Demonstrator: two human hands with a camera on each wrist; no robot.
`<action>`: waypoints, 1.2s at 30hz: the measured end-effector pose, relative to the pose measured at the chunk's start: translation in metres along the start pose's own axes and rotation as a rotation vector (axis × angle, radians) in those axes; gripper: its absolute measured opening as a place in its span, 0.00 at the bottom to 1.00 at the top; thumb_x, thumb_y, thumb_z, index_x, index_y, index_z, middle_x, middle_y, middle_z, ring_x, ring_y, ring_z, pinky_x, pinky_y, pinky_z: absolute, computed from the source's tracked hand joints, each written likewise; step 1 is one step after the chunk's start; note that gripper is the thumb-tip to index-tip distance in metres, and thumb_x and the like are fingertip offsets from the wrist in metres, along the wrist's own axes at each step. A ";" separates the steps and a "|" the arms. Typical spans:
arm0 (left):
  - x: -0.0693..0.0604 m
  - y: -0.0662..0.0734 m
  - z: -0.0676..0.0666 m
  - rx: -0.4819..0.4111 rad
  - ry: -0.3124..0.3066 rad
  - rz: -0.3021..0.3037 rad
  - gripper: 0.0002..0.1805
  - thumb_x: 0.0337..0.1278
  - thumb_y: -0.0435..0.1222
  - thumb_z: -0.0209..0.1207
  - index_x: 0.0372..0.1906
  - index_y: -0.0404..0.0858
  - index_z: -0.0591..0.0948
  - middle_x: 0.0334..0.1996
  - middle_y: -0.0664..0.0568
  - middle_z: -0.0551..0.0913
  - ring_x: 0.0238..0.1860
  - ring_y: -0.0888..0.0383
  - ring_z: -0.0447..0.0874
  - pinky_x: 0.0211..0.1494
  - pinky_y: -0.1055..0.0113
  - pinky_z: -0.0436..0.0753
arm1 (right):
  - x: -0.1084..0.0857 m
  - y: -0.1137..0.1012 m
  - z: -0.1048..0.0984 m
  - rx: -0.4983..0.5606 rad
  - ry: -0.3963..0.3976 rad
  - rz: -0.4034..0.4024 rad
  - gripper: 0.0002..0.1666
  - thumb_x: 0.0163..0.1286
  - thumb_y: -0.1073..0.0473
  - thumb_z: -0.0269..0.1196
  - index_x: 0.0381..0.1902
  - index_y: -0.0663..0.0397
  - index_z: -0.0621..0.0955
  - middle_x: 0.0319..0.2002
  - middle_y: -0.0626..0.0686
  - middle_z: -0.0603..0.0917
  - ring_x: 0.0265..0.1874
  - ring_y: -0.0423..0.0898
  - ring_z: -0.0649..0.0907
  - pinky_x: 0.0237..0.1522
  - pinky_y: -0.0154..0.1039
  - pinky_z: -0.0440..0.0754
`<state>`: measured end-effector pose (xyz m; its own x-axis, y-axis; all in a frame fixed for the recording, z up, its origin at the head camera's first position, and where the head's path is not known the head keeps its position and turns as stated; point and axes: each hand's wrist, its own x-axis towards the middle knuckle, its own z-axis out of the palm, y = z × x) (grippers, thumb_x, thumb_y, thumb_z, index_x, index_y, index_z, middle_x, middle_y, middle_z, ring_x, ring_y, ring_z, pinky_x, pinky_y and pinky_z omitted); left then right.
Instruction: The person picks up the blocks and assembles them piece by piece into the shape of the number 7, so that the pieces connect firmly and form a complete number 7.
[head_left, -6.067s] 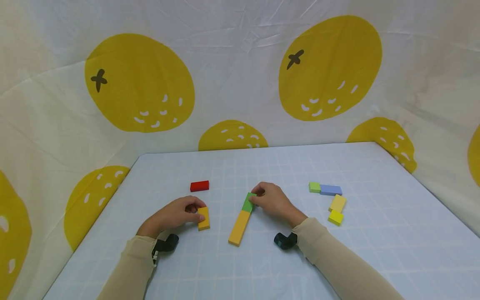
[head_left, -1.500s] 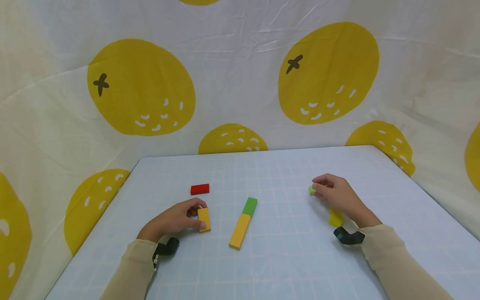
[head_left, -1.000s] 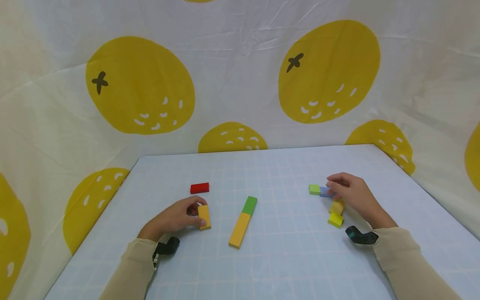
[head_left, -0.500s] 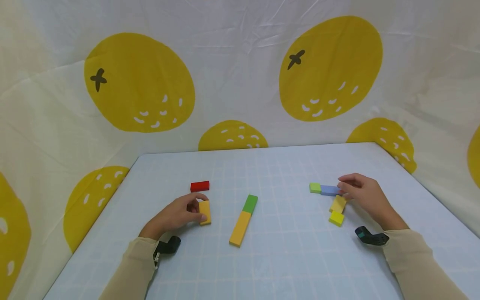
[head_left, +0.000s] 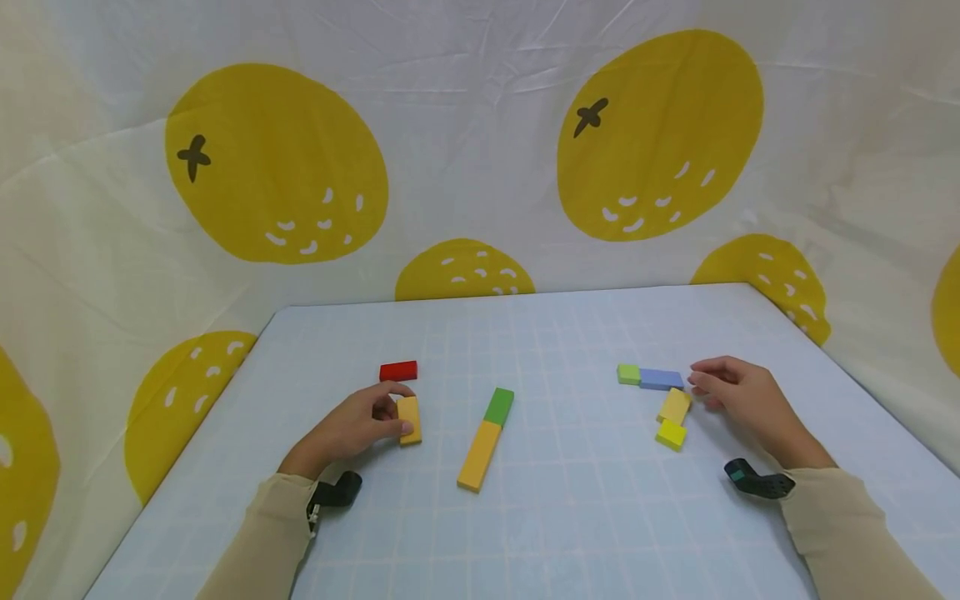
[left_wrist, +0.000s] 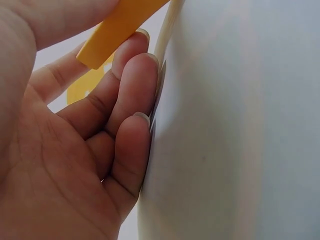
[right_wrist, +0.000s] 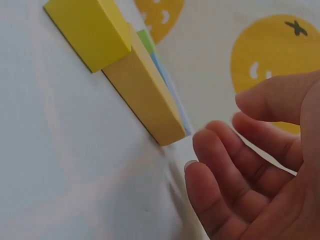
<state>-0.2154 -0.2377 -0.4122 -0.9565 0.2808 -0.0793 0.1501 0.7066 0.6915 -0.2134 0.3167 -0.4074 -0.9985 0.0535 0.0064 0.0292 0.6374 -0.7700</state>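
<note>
Head view: the left hand (head_left: 347, 432) pinched an orange block (head_left: 409, 421) near a red block (head_left: 398, 371) on the table (head_left: 555, 517); the right hand (head_left: 753, 407) was loosely curled, just beside a blue block (head_left: 662, 379) and a pale yellow block (head_left: 677, 404). Left wrist view: the orange block sat tilted under the thumb (left_wrist: 60, 20). Right wrist view: the relaxed right hand was apart from the pale yellow block — which touched a bright yellow block (right_wrist: 87, 32).

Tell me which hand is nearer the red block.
Left. The left hand is close in front of the red block, gripping an orange block; the right hand is far off, right of the blue block.
</note>
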 end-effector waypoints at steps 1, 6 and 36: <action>0.000 0.000 0.000 -0.001 0.003 -0.001 0.26 0.57 0.46 0.71 0.59 0.50 0.78 0.36 0.52 0.78 0.38 0.54 0.75 0.40 0.61 0.77 | 0.000 0.000 0.000 -0.005 -0.005 0.014 0.37 0.74 0.36 0.55 0.65 0.60 0.74 0.54 0.62 0.81 0.43 0.53 0.82 0.39 0.31 0.82; 0.001 0.001 0.002 -0.005 0.030 -0.010 0.25 0.58 0.44 0.70 0.60 0.49 0.77 0.34 0.52 0.77 0.37 0.54 0.75 0.39 0.62 0.77 | -0.002 0.004 0.000 -0.034 -0.040 0.080 0.37 0.75 0.35 0.54 0.66 0.59 0.73 0.57 0.63 0.79 0.44 0.55 0.81 0.40 0.34 0.79; 0.005 0.004 0.008 -0.012 0.074 0.031 0.24 0.61 0.39 0.68 0.62 0.48 0.79 0.37 0.52 0.77 0.39 0.53 0.75 0.44 0.62 0.79 | -0.001 0.006 0.004 -0.195 -0.123 -0.021 0.39 0.71 0.33 0.59 0.62 0.62 0.76 0.57 0.64 0.78 0.51 0.58 0.75 0.51 0.53 0.78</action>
<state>-0.2181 -0.2280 -0.4151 -0.9675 0.2528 -0.0047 0.1769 0.6903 0.7016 -0.2122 0.3169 -0.4143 -0.9967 -0.0473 -0.0660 0.0051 0.7747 -0.6323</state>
